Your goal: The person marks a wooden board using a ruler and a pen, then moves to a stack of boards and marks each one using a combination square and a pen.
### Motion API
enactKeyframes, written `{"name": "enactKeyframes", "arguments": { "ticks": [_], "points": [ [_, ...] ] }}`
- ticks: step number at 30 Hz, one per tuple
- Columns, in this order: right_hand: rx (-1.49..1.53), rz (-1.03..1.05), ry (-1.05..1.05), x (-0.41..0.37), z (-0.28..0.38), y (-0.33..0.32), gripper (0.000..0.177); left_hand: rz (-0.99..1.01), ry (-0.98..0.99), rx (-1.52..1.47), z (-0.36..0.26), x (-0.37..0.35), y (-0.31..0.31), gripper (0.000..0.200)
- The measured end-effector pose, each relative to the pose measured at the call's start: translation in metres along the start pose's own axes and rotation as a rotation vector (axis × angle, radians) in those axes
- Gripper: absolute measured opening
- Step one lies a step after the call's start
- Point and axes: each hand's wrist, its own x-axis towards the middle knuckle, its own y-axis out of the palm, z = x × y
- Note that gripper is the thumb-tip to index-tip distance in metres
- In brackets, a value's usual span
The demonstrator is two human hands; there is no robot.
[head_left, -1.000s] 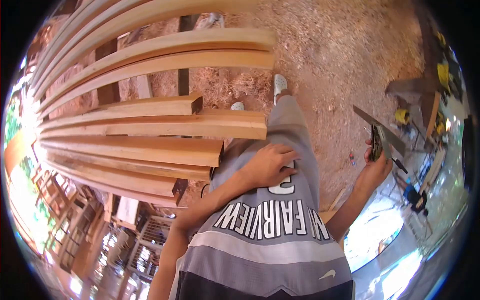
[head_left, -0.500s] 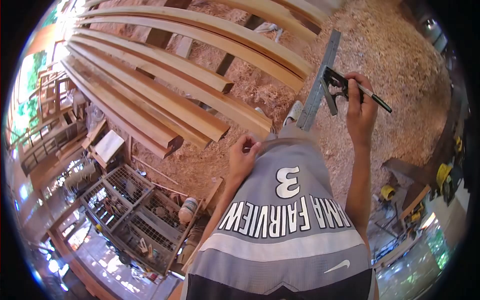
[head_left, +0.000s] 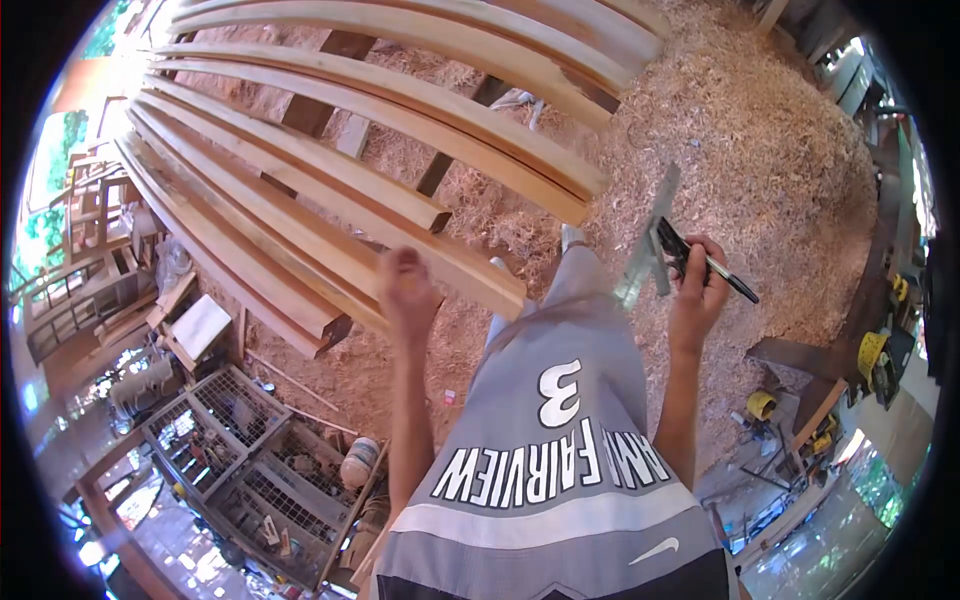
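Observation:
My right hand (head_left: 700,285) grips a combination square (head_left: 650,240), its steel blade slanting up and away over the shavings. A dark pen (head_left: 738,280) is held in the same hand, pointing down to the right. My left hand (head_left: 410,292), smeared by motion, is over the near ends of the planks; its fingers cannot be made out. Closest to it are a long plank (head_left: 470,272) and a shorter plank (head_left: 345,165) beyond. Whether the left hand touches the wood cannot be told.
More long planks (head_left: 480,125) lie side by side across dark crosspieces (head_left: 315,105). Wood shavings (head_left: 760,180) cover the ground to the right. At lower left stands a wire-mesh rack (head_left: 225,420) with a white container (head_left: 362,462). Yellow tools (head_left: 870,355) lie at far right.
My left hand has moved from beside my shirt forward and left over the plank ends. My right hand has lowered slightly toward me, still with the square and pen.

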Motion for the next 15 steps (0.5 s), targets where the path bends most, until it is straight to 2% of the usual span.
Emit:
{"name": "enactKeyframes", "arguments": {
  "ticks": [3,5,6,9,10,12,13,15],
  "points": [
    [0.009,-0.082,0.051,0.021,-0.04,-0.031,0.021,0.05,0.213,0.438,0.002,0.063,-0.014,0.038],
    [-0.042,-0.068,0.111,0.044,-0.061,-0.051,0.023,0.183,0.381,0.617,-0.005,0.1,-0.013,0.048],
    [-0.094,-0.079,0.14,0.054,-0.071,-0.061,0.025,0.201,0.376,0.644,-0.003,0.114,-0.01,0.048],
    [-0.105,-0.07,0.213,0.08,-0.097,-0.097,0.027,0.611,0.572,0.88,0.013,0.152,-0.003,0.057],
    [-0.118,-0.079,0.228,0.09,-0.101,-0.106,0.027,0.621,0.571,0.891,0.015,0.159,0.002,0.057],
    [-0.103,-0.106,0.253,0.104,-0.114,-0.124,0.027,0.901,0.602,0.958,0.018,0.165,0.009,0.058],
    [-0.109,-0.112,0.263,0.112,-0.123,-0.134,0.029,0.911,0.592,0.962,0.011,0.17,0.013,0.058],
    [-0.101,-0.107,0.254,0.118,-0.133,-0.146,0.032,1.143,0.398,1.088,0.004,0.177,0.016,0.052]
  ]
}}
